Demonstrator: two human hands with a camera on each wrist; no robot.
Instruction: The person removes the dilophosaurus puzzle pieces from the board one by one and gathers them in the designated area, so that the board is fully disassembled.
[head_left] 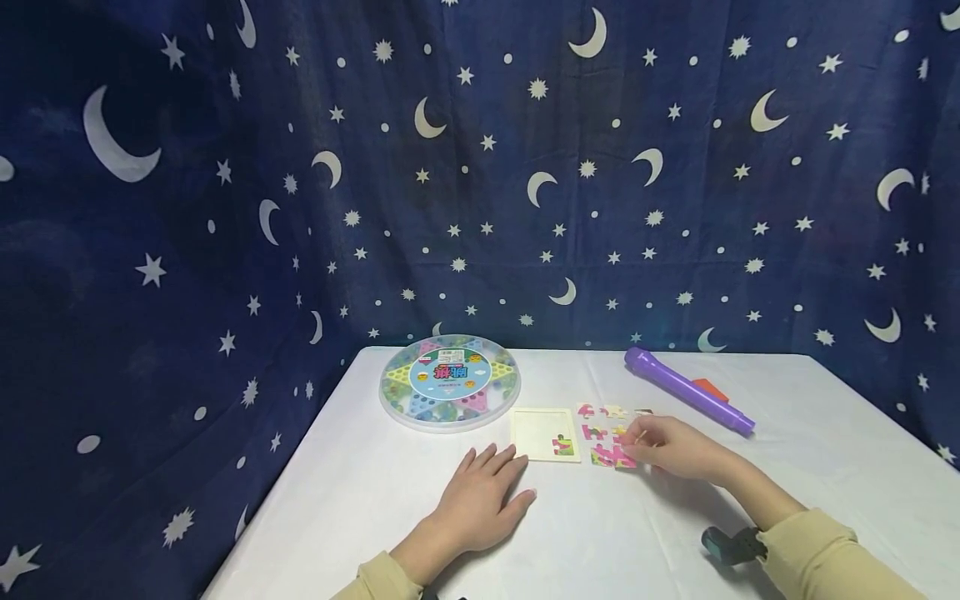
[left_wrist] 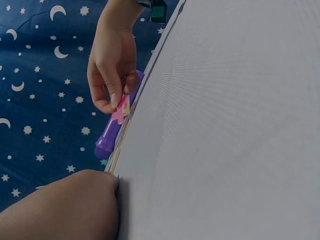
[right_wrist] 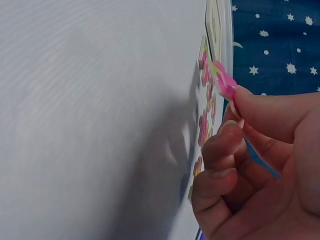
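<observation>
My right hand (head_left: 673, 446) pinches a pink puzzle piece (right_wrist: 225, 82) between thumb and fingertips, lifted off the table; a yellow patch shows on it. Several loose puzzle pieces (head_left: 594, 432) lie in rough rows just under and left of that hand. Left of them is a cream puzzle tray (head_left: 528, 427), with one pink and green puzzle piece (head_left: 564, 446) in its near right corner. My left hand (head_left: 478, 502) rests flat on the table below the tray, fingers stretched out, holding nothing. Some pieces are partly hidden behind the right hand.
A round, clear-covered Chinese checkers set (head_left: 450, 379) lies behind the tray to the left. At the back right a purple stick-like tube (head_left: 688, 390) lies slanted beside an orange object (head_left: 710, 388). A dark blue star-and-moon curtain (head_left: 510, 200) hangs behind the white table (head_left: 585, 542).
</observation>
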